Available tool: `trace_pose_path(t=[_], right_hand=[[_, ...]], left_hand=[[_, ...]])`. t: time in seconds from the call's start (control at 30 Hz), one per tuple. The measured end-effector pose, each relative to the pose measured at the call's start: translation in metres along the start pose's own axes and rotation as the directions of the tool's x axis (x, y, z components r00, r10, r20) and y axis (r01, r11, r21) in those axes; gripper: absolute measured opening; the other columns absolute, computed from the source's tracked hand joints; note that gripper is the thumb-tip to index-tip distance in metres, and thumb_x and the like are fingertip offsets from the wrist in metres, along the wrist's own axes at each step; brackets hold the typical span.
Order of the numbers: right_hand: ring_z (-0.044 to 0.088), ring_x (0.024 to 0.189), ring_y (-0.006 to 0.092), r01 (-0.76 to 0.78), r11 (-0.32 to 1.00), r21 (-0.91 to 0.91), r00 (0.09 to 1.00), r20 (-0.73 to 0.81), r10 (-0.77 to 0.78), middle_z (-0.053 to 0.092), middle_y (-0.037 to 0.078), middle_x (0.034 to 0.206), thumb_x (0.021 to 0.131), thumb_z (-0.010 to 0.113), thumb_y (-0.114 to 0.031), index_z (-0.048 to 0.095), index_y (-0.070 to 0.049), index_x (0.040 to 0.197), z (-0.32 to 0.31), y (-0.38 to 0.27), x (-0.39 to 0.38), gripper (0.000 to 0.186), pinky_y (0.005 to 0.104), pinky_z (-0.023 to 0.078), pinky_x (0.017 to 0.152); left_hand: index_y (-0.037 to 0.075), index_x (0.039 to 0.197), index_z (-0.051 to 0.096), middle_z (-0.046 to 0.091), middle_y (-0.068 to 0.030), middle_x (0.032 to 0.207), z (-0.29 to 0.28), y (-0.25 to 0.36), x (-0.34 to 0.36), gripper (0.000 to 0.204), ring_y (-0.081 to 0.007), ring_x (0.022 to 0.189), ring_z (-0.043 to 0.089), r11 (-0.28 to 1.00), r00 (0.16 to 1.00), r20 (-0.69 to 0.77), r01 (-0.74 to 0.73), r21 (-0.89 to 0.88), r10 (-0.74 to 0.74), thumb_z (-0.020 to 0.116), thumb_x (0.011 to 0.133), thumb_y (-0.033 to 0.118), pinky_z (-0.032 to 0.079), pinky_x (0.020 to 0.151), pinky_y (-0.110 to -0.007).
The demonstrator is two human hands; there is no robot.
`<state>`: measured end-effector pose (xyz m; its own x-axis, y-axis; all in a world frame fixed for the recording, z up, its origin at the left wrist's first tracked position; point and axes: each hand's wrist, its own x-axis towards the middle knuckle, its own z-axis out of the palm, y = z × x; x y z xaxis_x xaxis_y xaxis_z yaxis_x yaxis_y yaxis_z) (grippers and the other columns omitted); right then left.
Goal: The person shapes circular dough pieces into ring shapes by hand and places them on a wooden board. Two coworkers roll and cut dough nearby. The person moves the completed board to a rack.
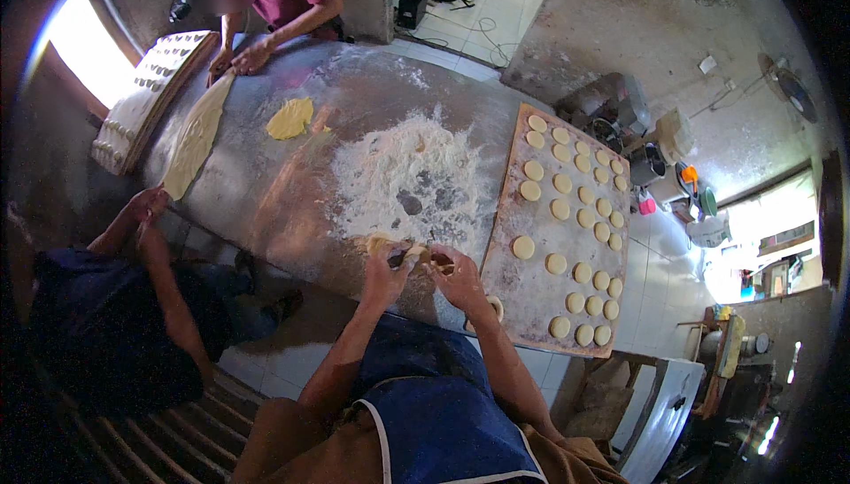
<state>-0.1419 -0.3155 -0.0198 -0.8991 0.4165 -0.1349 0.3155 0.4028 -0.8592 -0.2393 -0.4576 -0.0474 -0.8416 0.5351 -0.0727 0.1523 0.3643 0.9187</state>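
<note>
At the near edge of the floury table, my left hand (384, 277) is closed on a small piece of pale dough (413, 255). My right hand (458, 282) pinches the same piece from the other side, its fingers curled inward. Dark patches show between the fingers, too small to make out. Just beyond my hands spreads a heap of white flour (403, 161), with bare table showing through it. To the right lies a wooden board (505, 209) set with rows of round dough pieces (560, 209). Another round piece (495, 309) sits partly behind my right forearm.
Two co-workers stretch a long dough sheet (197, 140) across the table's left end. Beside it stands a tray of rows of shaped pieces (155, 85). A yellow dough lump (290, 118) lies mid-table. A white-topped stand (664, 422) is at the lower right.
</note>
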Motion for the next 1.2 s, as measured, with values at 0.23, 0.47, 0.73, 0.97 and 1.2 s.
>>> trace_pose_path(t=[0.23,0.47,0.73,0.97,1.2], right_hand=[[0.066,0.091,0.0218,-0.108,0.906,0.409,0.975,-0.136,0.178,0.067,0.015,0.099,0.08,0.067,-0.003,0.054,0.002,0.115,0.007,-0.013,0.0,0.038,0.0333,0.054,0.078],[0.064,0.078,0.0207,-0.053,0.906,0.42,0.984,-0.135,0.119,0.064,0.012,0.089,0.082,0.063,-0.002,0.043,-0.003,0.127,0.001,-0.027,-0.009,0.049,0.0325,0.053,0.071],[0.062,0.071,0.0196,-0.283,0.317,0.905,0.873,0.107,0.475,0.064,0.008,0.083,0.096,0.041,-0.043,0.059,0.0,0.115,-0.002,0.006,-0.007,0.05,0.0314,0.051,0.072],[0.056,0.057,0.0184,-0.09,0.444,0.891,0.928,-0.088,0.363,0.058,0.011,0.058,0.095,0.04,-0.05,0.061,0.002,0.068,-0.025,-0.007,-0.029,0.062,0.0297,0.044,0.055],[0.055,0.053,0.0223,-0.084,0.871,0.484,0.87,-0.39,0.301,0.056,0.013,0.054,0.097,0.044,-0.038,0.064,0.005,0.07,-0.037,0.003,-0.043,0.055,0.0372,0.043,0.05]], left_hand=[[-0.003,0.104,0.064,0.064,-0.0113,0.102,-0.017,0.044,-0.001,0.023,-0.0196,0.092,0.062,0.908,0.975,0.212,0.149,-0.392,-0.068,0.064,0.088,0.014,0.054,0.081,-0.032],[0.002,0.101,0.052,0.06,-0.006,0.095,0.021,0.012,-0.004,0.012,-0.0132,0.089,0.06,0.697,0.992,0.127,0.094,-0.711,-0.003,0.056,0.089,0.0,0.052,0.072,-0.029],[0.01,0.11,0.042,0.051,-0.004,0.096,0.023,0.018,-0.004,0.027,-0.016,0.083,0.058,0.737,0.895,0.437,0.236,-0.633,0.088,0.054,0.088,0.001,0.049,0.075,-0.029],[0.007,0.116,0.043,0.055,-0.0109,0.095,0.068,0.018,-0.003,0.027,-0.0242,0.088,0.061,0.704,0.974,0.154,-0.008,-0.71,0.166,0.045,0.095,0.023,0.05,0.08,-0.039],[0.01,0.076,0.044,0.047,-0.0021,0.071,0.124,0.003,0.005,0.03,-0.0179,0.065,0.048,0.045,0.857,0.476,0.493,-0.869,-0.198,0.039,0.095,0.033,0.041,0.063,-0.032]])
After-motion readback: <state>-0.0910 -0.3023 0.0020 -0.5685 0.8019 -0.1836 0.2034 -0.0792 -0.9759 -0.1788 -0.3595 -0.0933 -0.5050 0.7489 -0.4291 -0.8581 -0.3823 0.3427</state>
